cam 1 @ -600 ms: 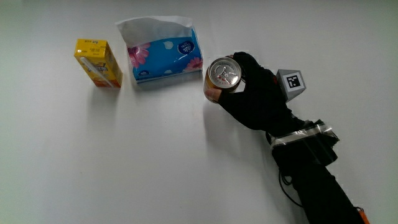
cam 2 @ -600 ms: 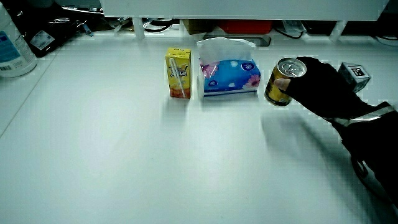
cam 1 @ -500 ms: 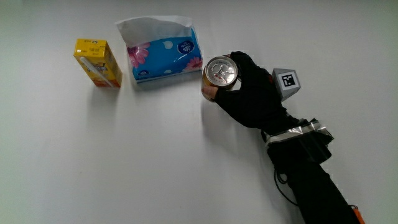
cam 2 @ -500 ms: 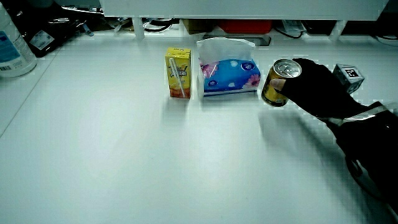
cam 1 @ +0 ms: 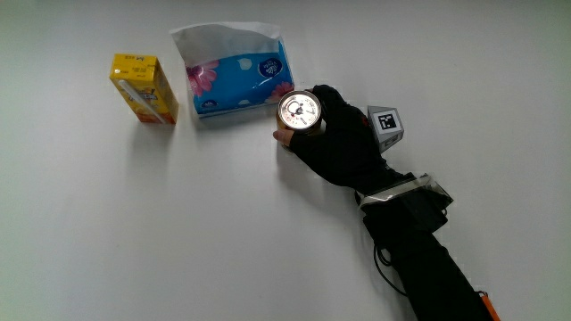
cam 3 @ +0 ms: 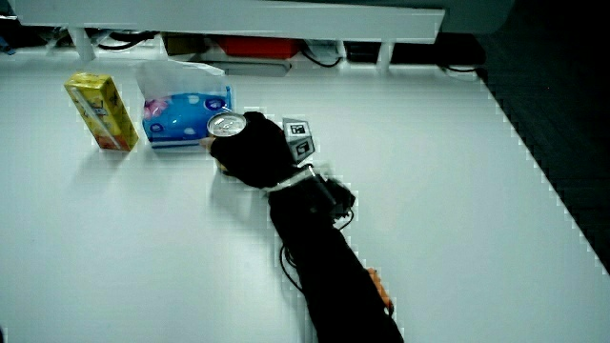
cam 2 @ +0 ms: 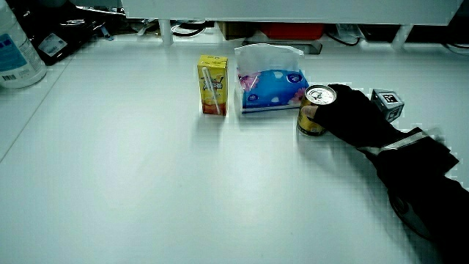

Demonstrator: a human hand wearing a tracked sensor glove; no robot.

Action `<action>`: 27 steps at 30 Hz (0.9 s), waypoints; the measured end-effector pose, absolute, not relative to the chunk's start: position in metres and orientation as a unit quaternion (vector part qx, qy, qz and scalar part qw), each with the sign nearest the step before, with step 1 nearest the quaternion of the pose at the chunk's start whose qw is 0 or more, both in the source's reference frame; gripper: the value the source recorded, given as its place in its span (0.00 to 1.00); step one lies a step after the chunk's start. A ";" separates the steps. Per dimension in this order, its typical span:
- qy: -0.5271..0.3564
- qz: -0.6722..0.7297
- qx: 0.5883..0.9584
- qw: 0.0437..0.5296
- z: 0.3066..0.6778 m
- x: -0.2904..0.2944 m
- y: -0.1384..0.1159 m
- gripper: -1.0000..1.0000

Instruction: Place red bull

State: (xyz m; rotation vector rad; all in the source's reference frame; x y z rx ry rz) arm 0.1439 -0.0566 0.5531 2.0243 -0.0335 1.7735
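Black-gloved hand (cam 1: 337,147) wraps its fingers around the upright gold metal can with a silver pull-tab lid (cam 1: 297,111), low over the white tabletop (cam 1: 178,232), just beside the blue flowered soft tissue pack (cam 1: 237,82). Setting the flat base down squarely before letting go should keep it upright. A yellow cardboard juice carton (cam 1: 143,87) stands beside the tissues.

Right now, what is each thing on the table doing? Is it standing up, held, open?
can: upright, gripped by the hand, beside the tissue pack; whether it touches the table is unclear.
hand: fingers curled around the can.
tissue pack: lying flat, a tissue sticking up out of its opening.
juice box: standing upright, straw attached in a side view, beside the tissue pack.
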 end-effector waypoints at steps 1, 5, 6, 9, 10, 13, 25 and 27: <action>-0.010 0.638 0.736 0.224 0.554 0.143 -0.056 0.50; 0.005 0.657 0.716 0.237 0.564 0.145 -0.054 0.50; 0.008 0.654 0.720 0.229 0.565 0.145 -0.053 0.50; 0.009 0.658 0.715 0.236 0.567 0.144 -0.053 0.50; 0.008 0.663 0.712 0.232 0.570 0.144 -0.053 0.50; 0.013 0.666 0.707 0.238 0.572 0.144 -0.051 0.50; 0.016 0.676 0.692 0.254 0.573 0.147 -0.047 0.21; 0.017 0.678 0.690 0.253 0.574 0.151 -0.047 0.15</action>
